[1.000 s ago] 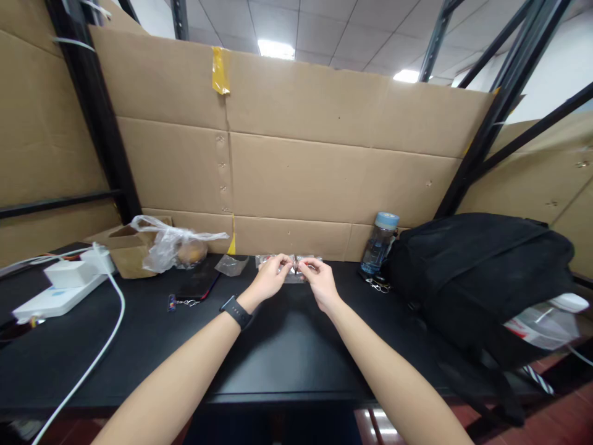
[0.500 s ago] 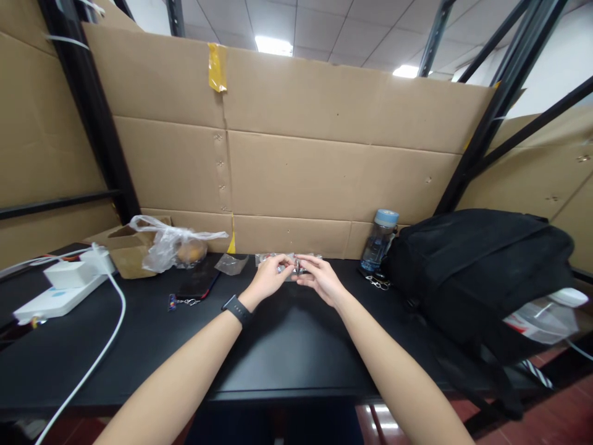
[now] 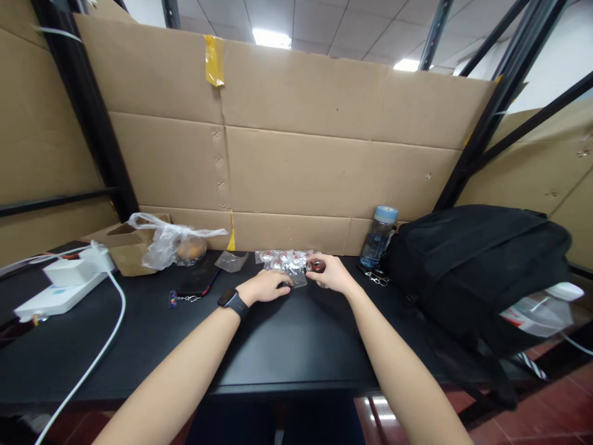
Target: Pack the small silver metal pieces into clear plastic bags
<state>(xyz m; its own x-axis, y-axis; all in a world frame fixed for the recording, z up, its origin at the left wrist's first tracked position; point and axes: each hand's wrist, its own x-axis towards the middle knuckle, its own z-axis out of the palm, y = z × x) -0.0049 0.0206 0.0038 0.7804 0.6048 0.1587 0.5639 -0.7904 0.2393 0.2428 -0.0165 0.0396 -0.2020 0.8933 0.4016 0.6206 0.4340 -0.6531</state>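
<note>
My right hand (image 3: 334,274) pinches a small round item (image 3: 317,266) in red and dark colours, its kind too small to make out. On the left, my left hand (image 3: 267,287) lies low at the desk top, thumb and fingers closed about a small dark object (image 3: 286,284) that is mostly hidden. Between and behind the two hands lie several small clear plastic packets (image 3: 283,259) with silvery and red contents. A dark watch (image 3: 233,301) is strapped on my left wrist.
Left of the packets are an empty-looking clear sachet (image 3: 231,261), a dark phone (image 3: 199,281), a plastic bag (image 3: 169,242) and a power strip (image 3: 60,296). To the right stand a water bottle (image 3: 378,238) and a black backpack (image 3: 477,272). Cardboard (image 3: 287,173) walls the back.
My hands were together over the packets and have moved apart. The left one came down toward the desk, the right one shifted right, uncovering the packets.
</note>
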